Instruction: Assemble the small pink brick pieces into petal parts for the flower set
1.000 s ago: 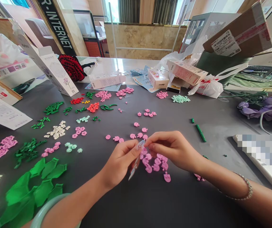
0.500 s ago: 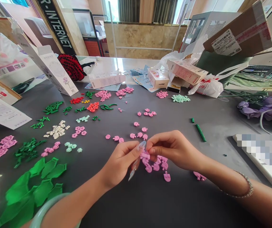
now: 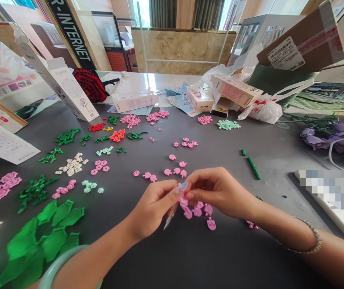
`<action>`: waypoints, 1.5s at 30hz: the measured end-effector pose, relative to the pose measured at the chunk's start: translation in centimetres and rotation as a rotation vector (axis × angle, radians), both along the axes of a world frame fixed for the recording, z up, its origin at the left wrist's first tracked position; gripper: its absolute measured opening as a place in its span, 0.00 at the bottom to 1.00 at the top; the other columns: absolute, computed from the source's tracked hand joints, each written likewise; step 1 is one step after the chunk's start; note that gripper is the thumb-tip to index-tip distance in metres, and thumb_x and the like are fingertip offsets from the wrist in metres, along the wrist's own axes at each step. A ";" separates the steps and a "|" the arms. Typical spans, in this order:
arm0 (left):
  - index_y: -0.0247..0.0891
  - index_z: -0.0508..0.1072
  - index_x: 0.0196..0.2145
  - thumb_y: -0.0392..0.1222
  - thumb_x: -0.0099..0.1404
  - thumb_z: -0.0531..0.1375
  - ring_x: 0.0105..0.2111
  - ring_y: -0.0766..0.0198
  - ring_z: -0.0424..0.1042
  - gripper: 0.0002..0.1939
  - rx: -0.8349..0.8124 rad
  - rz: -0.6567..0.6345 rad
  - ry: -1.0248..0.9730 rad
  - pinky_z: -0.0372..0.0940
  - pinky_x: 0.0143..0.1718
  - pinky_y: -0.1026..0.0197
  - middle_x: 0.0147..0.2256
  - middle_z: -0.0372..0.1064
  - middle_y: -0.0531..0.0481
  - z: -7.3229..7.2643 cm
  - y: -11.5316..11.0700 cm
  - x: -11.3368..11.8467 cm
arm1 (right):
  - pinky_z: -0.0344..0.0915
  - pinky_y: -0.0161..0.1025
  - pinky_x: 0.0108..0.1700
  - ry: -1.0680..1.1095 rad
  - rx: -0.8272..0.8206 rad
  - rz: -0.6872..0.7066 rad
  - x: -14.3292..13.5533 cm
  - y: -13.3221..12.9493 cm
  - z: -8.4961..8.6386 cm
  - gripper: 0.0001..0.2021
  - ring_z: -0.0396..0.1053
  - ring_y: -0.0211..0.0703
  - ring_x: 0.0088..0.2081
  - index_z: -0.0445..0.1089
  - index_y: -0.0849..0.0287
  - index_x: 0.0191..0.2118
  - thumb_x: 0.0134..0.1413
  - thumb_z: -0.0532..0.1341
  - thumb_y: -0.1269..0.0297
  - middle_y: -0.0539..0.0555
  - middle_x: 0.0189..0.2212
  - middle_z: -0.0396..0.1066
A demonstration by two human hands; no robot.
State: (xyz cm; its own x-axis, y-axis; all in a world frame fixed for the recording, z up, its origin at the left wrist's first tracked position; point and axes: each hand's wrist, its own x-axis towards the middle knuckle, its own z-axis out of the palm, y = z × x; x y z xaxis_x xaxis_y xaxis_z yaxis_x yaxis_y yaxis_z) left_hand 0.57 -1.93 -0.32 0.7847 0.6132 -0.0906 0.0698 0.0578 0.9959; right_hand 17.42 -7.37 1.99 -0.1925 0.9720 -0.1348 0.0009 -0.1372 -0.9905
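Note:
My left hand (image 3: 156, 206) is closed, thumb pressed to fingers, and meets my right hand (image 3: 217, 190), whose thumb and index finger are pinched together. What sits between the fingertips is too small and hidden to name. Right below the fingertips lies a pile of pink pieces (image 3: 188, 213), partly covered by the hands. One pink piece (image 3: 211, 224) lies apart at its lower right. Other rounded pink pieces (image 3: 177, 171) are scattered just beyond the hands on the dark table (image 3: 172, 257).
Green leaf-shaped pieces (image 3: 54, 243) spread at the lower left, with sorted piles of small parts behind. A green stick (image 3: 253, 168) lies right of my right hand. Small boxes (image 3: 200, 99) stand at the back; a pale-edged object (image 3: 334, 204) lies at the right.
Both hands stay together, with only a slight shift of the fingertips. A small green bit now shows beside my right wrist as the forearm has moved slightly.

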 end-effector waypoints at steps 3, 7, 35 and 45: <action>0.37 0.57 0.19 0.51 0.64 0.52 0.16 0.73 0.54 0.21 0.022 -0.004 0.032 0.53 0.18 0.68 0.16 0.53 0.57 0.0 -0.1 -0.1 | 0.63 0.31 0.26 -0.052 -0.007 0.012 0.1 0.0 0.0 0.09 0.65 0.31 0.24 0.70 0.64 0.30 0.45 0.67 0.63 0.49 0.22 0.68; 0.38 0.56 0.18 0.50 0.64 0.51 0.16 0.73 0.53 0.20 0.060 -0.002 0.056 0.52 0.18 0.68 0.15 0.52 0.58 0.1 -0.2 -0.1 | 0.64 0.32 0.27 -0.131 0.001 0.042 0.3 -0.1 -0.1 0.11 0.64 0.32 0.24 0.72 0.64 0.31 0.47 0.65 0.59 0.49 0.21 0.68; 0.35 0.61 0.22 0.49 0.66 0.49 0.18 0.72 0.54 0.19 0.095 -0.083 0.085 0.53 0.19 0.68 0.17 0.54 0.56 0.0 -0.1 -0.3 | 0.62 0.27 0.23 -0.174 -0.153 0.206 0.1 -0.3 0.7 0.11 0.64 0.31 0.22 0.71 0.64 0.26 0.49 0.64 0.60 0.48 0.19 0.66; 0.35 0.59 0.20 0.47 0.65 0.50 0.16 0.74 0.54 0.19 0.092 -0.053 0.044 0.54 0.18 0.70 0.15 0.52 0.59 0.1 0.0 -0.1 | 0.60 0.27 0.24 -0.212 -0.127 0.198 0.0 -0.4 0.4 0.08 0.63 0.30 0.23 0.69 0.62 0.28 0.51 0.62 0.63 0.47 0.21 0.67</action>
State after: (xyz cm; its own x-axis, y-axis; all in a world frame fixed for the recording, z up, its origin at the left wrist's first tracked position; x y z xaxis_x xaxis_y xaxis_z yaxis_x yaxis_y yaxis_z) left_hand 0.43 -1.97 -0.22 0.8127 0.5783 -0.0714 0.1146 -0.0384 0.9927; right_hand 17.41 -7.79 2.37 -0.3312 0.8911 -0.3103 0.2446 -0.2365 -0.9403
